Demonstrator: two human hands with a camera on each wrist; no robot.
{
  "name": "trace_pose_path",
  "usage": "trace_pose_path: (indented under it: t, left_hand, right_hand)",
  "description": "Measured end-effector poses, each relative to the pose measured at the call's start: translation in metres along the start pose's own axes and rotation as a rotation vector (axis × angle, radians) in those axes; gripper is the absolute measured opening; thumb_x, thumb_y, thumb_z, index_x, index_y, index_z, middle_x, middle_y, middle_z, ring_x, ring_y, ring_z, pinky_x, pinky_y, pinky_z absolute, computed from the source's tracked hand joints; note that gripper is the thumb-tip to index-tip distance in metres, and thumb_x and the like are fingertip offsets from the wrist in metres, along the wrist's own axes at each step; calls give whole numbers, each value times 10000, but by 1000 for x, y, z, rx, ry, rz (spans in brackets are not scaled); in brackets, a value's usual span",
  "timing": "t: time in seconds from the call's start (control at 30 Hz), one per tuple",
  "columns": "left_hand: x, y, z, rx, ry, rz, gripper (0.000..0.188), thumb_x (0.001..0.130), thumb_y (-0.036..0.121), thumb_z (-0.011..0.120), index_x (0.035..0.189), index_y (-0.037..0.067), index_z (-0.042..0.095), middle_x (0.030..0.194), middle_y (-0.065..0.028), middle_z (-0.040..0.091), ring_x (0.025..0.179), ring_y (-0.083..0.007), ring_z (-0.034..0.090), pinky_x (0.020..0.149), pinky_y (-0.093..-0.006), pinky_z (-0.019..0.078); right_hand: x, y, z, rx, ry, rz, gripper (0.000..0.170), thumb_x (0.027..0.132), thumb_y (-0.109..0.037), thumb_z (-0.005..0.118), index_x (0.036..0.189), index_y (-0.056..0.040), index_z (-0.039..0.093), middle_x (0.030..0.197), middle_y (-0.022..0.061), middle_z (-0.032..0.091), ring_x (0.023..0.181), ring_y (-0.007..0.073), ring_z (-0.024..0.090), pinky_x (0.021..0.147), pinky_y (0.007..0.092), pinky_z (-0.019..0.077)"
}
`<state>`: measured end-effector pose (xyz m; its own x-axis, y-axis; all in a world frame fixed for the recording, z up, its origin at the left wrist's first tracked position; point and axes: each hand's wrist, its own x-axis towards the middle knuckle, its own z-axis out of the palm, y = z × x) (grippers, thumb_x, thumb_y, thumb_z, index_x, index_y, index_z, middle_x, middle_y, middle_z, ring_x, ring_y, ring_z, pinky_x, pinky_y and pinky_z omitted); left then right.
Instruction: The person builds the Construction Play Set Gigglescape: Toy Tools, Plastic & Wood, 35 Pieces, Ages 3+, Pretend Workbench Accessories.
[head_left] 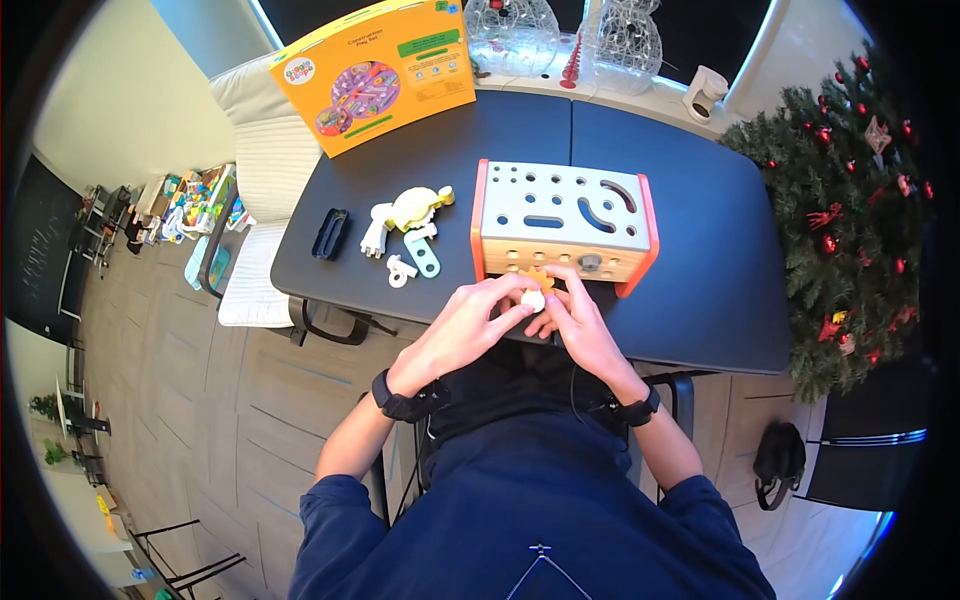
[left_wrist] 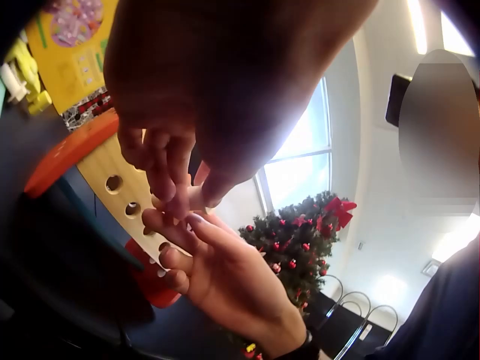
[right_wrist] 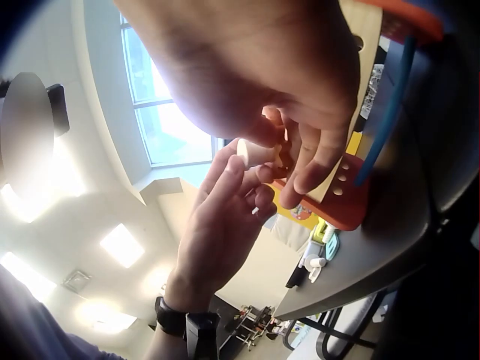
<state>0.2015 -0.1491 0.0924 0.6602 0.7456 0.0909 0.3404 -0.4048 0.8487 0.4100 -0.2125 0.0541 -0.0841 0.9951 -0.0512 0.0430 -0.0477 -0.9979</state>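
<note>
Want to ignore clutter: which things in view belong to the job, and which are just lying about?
Part of the job:
Orange gear, in the right hand
White piece, in the left hand
Toy workbench, likely
Yellow part and teal link, probably

Just lying about:
Yellow box
Black tray, apparently
Decorated tree
Black bag

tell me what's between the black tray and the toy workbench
In the head view, a yellow piece, a white forked piece, a teal two-holed strip and a smaller white piece lie between the black tray and the toy workbench.
</note>
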Motion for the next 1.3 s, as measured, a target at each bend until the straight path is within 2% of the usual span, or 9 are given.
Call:
trace_pose_path:
  t: [0.17, 0.27, 0.4, 0.43, 0.63, 0.8, 0.9, 1.03, 1.3]
  left_hand:
    - [7, 0, 3, 331, 117, 240, 399, 996, 194, 779, 1363, 80, 671, 936, -94, 654, 903, -289, 637, 873, -419, 529]
    - [14, -2, 6, 500, 217, 275, 441, 960, 217, 814, 1357, 97, 666, 1014, -107, 618, 948, -302, 598, 904, -421, 509]
    - [21, 2, -5, 679, 199, 322, 609, 888, 295, 881, 1420, 139, 630, 1269, -118, 574, 1166, -329, 545, 1018, -453, 462]
    - [22, 0, -5, 723, 207, 341, 673, 866, 338, 896, 1448, 155, 611, 1456, -132, 514, 1347, -359, 475, 1116, -504, 400]
    - [34, 2, -12, 774, 223, 398, 705, 843, 408, 902, 1430, 142, 615, 1645, -175, 381, 1537, -416, 333, 1212, -575, 314]
    - [45, 0, -17, 774, 168, 387, 762, 836, 485, 892, 1422, 105, 586, 1678, -210, 345, 1603, -453, 248, 1267, -628, 239]
    - [54, -4, -21, 788, 143, 402, 834, 833, 573, 866, 1431, 74, 566, 1703, -241, 309, 1628, -477, 199, 1283, -665, 203]
    - [62, -12, -21, 796, 61, 352, 912, 820, 661, 837, 1419, 32, 557, 1714, -290, 288, 1640, -501, 179, 1285, -695, 185]
    - [70, -4, -24, 800, 37, 286, 744, 823, 564, 866, 1258, 11, 625, 1678, -299, 380, 1602, -500, 307, 1270, -707, 247]
  right_hand:
    - [1, 3, 0, -69, 26, -46, 328, 1182, -143, 434, 1496, -46, 421, 1199, 176, 749, 1025, 235, 785, 850, 361, 612]
    - [2, 6, -1, -96, 32, -77, 319, 1182, -156, 441, 1483, -47, 427, 1227, 180, 746, 1092, 255, 772, 901, 381, 607]
    - [2, 4, -3, -151, 19, -65, 308, 1176, -152, 458, 1465, -48, 435, 1255, 192, 741, 1140, 280, 756, 944, 401, 593]
    - [2, 4, -3, -151, 28, -102, 303, 1174, -146, 463, 1460, -49, 437, 1253, 192, 742, 1145, 283, 752, 952, 404, 588]
    - [5, 7, -3, -139, 28, -170, 277, 1165, -117, 476, 1434, -53, 458, 1268, 197, 735, 1168, 294, 733, 1009, 415, 569]
    - [6, 0, -3, -86, 15, -92, 284, 1173, -108, 457, 1451, -54, 470, 1401, 167, 632, 1228, 224, 668, 1033, 382, 565]
    - [11, 16, -4, -52, 14, -153, 307, 1177, -117, 442, 1479, -69, 472, 1380, 190, 670, 1153, 259, 707, 1018, 392, 563]
    - [12, 24, -7, 23, -19, -90, 294, 1182, -127, 441, 1467, -72, 486, 1393, 150, 646, 1144, 209, 684, 1029, 385, 565]
    - [21, 23, -1, 231, -3, -90, 322, 1196, -174, 424, 1503, -81, 439, 1428, 134, 569, 1247, 216, 657, 1083, 397, 548]
